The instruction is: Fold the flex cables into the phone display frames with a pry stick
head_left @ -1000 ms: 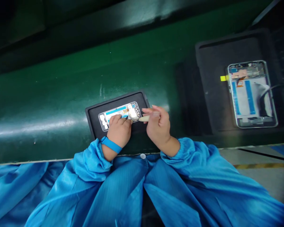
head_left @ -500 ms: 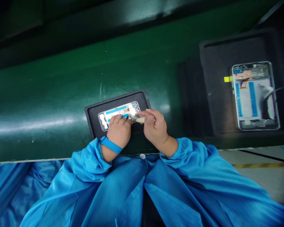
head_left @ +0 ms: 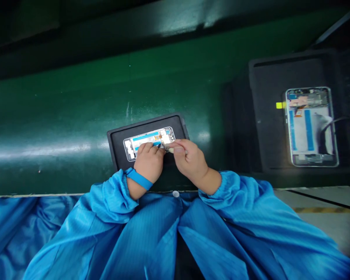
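Conveyor belt (head_left: 61, 116): green and glossy, running across the whole view; both trays lie on it.
Small tray (head_left: 116, 142): black, shallow, near the belt's front edge, straight ahead of the person.
Opened phone (head_left: 147, 140): lies lengthwise in the small tray, inner parts facing up, blue strips visible; its near edge is covered by both hands.
Left hand (head_left: 148, 161): fingers curled down onto the phone's near side, pressing on it; a blue wristband (head_left: 139, 179) circles the wrist.
Pale stick tool (head_left: 171, 149): its tip meets the phone's right end; the shaft is mostly hidden by fingers.
Right hand (head_left: 190, 158): closed in a pinch around the stick tool.
Large tray (head_left: 265, 116): black, well apart to the right.
Second phone (head_left: 311, 126): upright in the large tray, 1 yellow tab (head_left: 279, 105) at its left edge.
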### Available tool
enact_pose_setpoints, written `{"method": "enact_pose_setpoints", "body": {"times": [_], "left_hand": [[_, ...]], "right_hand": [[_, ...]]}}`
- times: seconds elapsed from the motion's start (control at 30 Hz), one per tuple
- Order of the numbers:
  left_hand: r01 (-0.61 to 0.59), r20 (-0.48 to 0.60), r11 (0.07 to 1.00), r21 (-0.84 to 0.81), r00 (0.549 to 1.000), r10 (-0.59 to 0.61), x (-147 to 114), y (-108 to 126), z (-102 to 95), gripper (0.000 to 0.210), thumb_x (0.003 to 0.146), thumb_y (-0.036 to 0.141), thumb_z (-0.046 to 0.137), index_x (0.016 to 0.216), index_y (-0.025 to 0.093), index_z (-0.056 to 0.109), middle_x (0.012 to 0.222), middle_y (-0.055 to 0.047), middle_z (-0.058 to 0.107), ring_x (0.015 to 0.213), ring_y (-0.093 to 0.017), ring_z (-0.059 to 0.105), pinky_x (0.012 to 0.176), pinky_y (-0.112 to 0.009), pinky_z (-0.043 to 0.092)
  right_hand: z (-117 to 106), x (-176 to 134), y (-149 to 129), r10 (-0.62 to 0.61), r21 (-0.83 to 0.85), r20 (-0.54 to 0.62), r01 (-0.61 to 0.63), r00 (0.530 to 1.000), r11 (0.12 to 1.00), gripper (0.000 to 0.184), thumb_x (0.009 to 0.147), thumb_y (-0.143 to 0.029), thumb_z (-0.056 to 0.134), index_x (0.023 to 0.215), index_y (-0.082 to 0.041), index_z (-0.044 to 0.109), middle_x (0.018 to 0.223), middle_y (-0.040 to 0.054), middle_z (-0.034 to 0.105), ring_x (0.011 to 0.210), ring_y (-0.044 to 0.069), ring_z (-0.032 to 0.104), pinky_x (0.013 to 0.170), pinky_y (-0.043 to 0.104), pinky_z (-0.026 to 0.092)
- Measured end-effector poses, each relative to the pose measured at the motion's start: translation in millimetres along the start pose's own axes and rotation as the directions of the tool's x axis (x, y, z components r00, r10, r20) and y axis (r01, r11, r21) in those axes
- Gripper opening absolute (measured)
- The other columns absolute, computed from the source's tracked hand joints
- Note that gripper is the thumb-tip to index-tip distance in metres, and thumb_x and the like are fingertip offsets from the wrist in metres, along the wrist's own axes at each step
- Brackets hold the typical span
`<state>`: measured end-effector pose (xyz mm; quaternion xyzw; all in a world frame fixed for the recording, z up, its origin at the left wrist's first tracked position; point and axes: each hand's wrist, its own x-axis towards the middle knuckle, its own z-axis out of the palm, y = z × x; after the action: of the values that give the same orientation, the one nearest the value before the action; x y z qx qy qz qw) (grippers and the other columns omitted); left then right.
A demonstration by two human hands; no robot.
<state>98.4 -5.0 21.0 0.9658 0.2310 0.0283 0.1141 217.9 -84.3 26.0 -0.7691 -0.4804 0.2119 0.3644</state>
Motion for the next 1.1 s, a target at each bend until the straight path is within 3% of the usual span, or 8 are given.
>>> {"method": "enact_pose_setpoints", "body": {"times": [0.1,0.17,0.37,0.5,0.57,0.67,0.9,1.1], "left_hand": [[-0.005,0.011,1.0,-0.014,1.0,0.005,-1,-2,2.0,0.019,0.082,0.016,0.046,0.082,0.015,0.065,0.079,-0.008,0.065,0.091,-0.025,0.056,0.084,-0.041,0.043],[-0.01,0.01,1.0,-0.024,1.0,0.01,-1,-4,2.8,0.019,0.082,0.016,0.046,0.082,0.014,0.065,0.08,-0.009,0.065,0.094,-0.025,0.056,0.085,-0.042,0.043],[-0.071,0.007,0.995,-0.074,0.997,0.071,6,-25,-5.3,0.026,0.087,0.027,0.041,0.087,0.018,0.065,0.074,-0.006,0.066,0.082,-0.022,0.057,0.079,-0.038,0.046],[0.014,-0.046,0.992,-0.129,0.999,-0.02,10,-43,-7.7,0.034,0.09,0.031,0.034,0.091,0.017,0.064,0.08,-0.006,0.066,0.081,-0.019,0.057,0.08,-0.036,0.046],[0.05,-0.085,0.99,-0.134,0.994,-0.062,11,-46,-4.6,0.034,0.089,0.032,0.034,0.099,0.016,0.062,0.087,-0.007,0.066,0.087,-0.02,0.057,0.086,-0.038,0.044],[0.134,-0.105,0.987,-0.092,0.984,-0.144,14,-45,2.7,0.035,0.087,0.03,0.037,0.113,0.016,0.057,0.101,-0.01,0.062,0.099,-0.023,0.053,0.096,-0.045,0.037],[0.146,0.026,0.989,-0.025,0.989,-0.146,28,-46,7.4,0.029,0.081,0.026,0.049,0.106,0.029,0.062,0.117,-0.01,0.054,0.118,-0.039,0.037,0.089,-0.061,0.032],[0.101,-0.114,0.987,-0.125,0.987,-0.115,10,-33,-19.7,0.03,0.089,0.028,0.037,0.1,0.015,0.061,0.092,-0.009,0.064,0.091,-0.021,0.056,0.086,-0.039,0.041]], "right_hand": [[0,10,-9,-0.076,-0.119,0.198,0.101,0.977,0.988,0.032,0.086,-0.035,0.033,0.08,-0.019,0.061,0.077,0.008,0.066,0.077,0.021,0.06,0.077,0.034,0.046],[2,13,-10,-0.088,-0.157,0.218,0.124,0.972,0.98,0.031,0.085,-0.035,0.035,0.078,-0.019,0.061,0.075,0.0083,0.065,0.076,0.021,0.06,0.077,0.033,0.045],[1,7,-1,-0.032,-0.08,0.078,0.039,0.996,0.996,0.032,0.085,-0.031,0.032,0.083,-0.019,0.061,0.081,0.0072,0.066,0.079,0.019,0.06,0.077,0.031,0.047],[2,7,2,0.041,0.044,0.033,-0.042,0.999,0.998,0.029,0.084,-0.038,0.036,0.082,-0.021,0.059,0.08,0.0056,0.065,0.079,0.019,0.061,0.078,0.032,0.047],[4,8,4,0.187,0.191,-0.074,-0.17,0.98,0.967,0.034,0.087,-0.043,0.031,0.093,-0.021,0.055,0.079,0.0039,0.065,0.069,0.015,0.061,0.069,0.029,0.049],[9,10,7,0.383,0.409,-0.2,-0.278,0.902,0.869,0.042,0.089,-0.049,0.02,0.107,-0.021,0.045,0.077,0.0009,0.063,0.052,0.01,0.056,0.054,0.024,0.047],[14,5,10,0.406,0.5,-0.271,-0.233,0.873,0.834,0.039,0.089,-0.05,0.023,0.11,-0.022,0.041,0.077,-0.0002,0.063,0.049,0.009,0.055,0.051,0.023,0.045],[-1,10,3,0.493,0.509,-0.241,-0.323,0.836,0.798,0.038,0.088,-0.045,0.027,0.111,-0.02,0.045,0.069,-0.001,0.063,0.057,0.011,0.059,0.059,0.026,0.048]]}}
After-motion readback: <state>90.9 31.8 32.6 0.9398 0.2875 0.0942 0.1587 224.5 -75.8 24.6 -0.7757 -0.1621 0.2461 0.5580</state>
